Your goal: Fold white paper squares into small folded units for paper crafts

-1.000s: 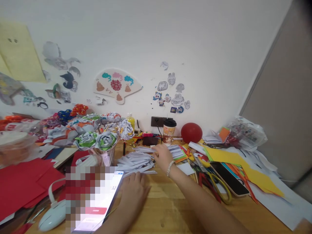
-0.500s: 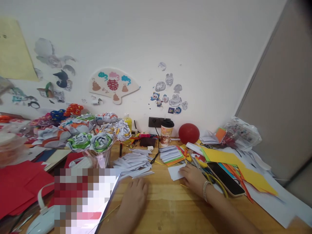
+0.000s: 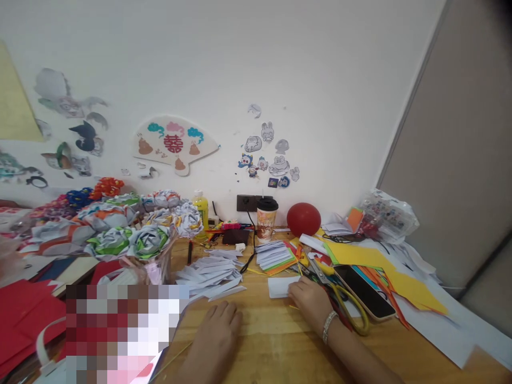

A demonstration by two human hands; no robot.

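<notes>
My right hand (image 3: 310,298) rests on the table with its fingers closed on the right end of a small white paper piece (image 3: 279,287). The paper lies on the wood just below a stack of white, green and orange paper squares (image 3: 276,256). My left hand (image 3: 220,325) lies on the tabletop, palm down, fingers loosely stretched, holding nothing. Beyond it is a loose pile of white paper strips (image 3: 212,272). Yellow-handled scissors (image 3: 346,304) lie beside my right wrist, partly hidden by it.
A phone (image 3: 365,290) and coloured paper sheets (image 3: 416,288) lie at right. A lidded cup (image 3: 266,221) and a red balloon (image 3: 304,218) stand along the wall. Paper flowers (image 3: 148,242) crowd the left, above a blurred-out screen (image 3: 156,325) and red paper (image 3: 28,320).
The view has turned slightly right. The white paper piece now lies straighter and looks longer and narrower, with my right hand still on it. My left hand stays on the table.
</notes>
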